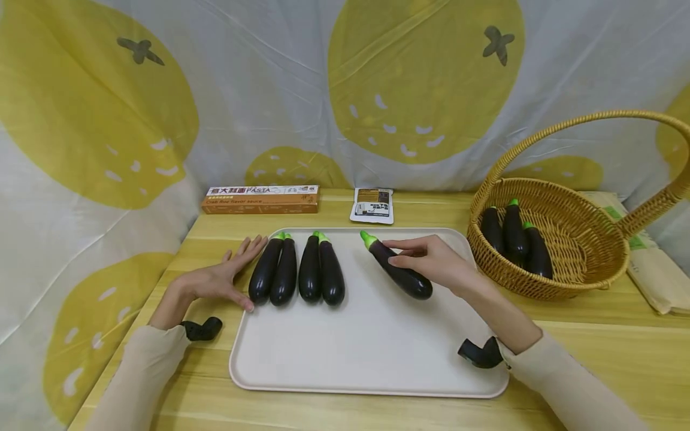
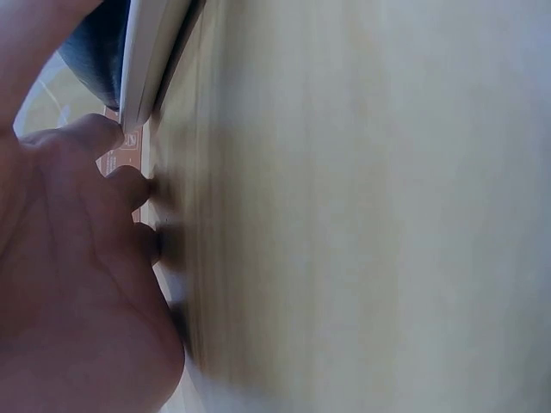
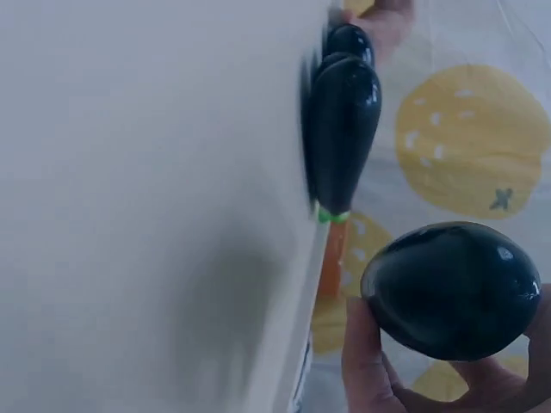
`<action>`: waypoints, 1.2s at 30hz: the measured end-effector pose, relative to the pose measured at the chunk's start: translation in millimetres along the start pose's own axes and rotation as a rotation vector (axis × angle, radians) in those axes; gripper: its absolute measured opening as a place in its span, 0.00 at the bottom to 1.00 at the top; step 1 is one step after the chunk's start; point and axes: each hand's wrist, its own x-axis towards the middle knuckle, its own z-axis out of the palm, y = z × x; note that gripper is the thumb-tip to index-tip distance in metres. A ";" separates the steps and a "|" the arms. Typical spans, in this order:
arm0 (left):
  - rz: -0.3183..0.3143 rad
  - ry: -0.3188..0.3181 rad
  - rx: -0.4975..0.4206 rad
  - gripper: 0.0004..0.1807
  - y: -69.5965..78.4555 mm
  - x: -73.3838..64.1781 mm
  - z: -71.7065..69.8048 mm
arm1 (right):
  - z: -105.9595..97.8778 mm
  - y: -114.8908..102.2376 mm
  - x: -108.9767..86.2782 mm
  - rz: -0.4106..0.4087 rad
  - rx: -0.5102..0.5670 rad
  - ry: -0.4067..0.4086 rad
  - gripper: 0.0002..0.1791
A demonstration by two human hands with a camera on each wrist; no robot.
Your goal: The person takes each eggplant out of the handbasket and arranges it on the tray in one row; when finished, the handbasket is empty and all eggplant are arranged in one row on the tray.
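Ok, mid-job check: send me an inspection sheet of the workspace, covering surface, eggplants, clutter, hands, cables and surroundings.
Surface: wooden table bearing a white tray.
Job's things: four eggplants side by side on the tray's left part, green ends away from the person; a fifth eggplant held over the tray; three eggplants in the wicker basket at right.
Clutter: pasta box and pouch behind the tray; package beside the basket.
Left hand: fingers spread, at the tray's left edge.
Right hand: pinches the fifth eggplant near its green end.
Cables: nothing seen.
Surroundings: hanging cloth with yellow fruit print.
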 end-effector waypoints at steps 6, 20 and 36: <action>-0.001 0.002 -0.008 0.77 -1.1 0.2 0.0 | 22.5 -1.4 20.2 0.035 -0.023 0.007 0.24; 0.003 0.005 -0.009 0.77 -2.5 -0.5 0.8 | 55.8 -10.2 44.6 0.105 -0.077 0.093 0.26; -0.001 0.004 -0.018 0.77 -1.9 -0.8 0.3 | 77.1 -21.4 49.0 0.159 0.060 0.066 0.42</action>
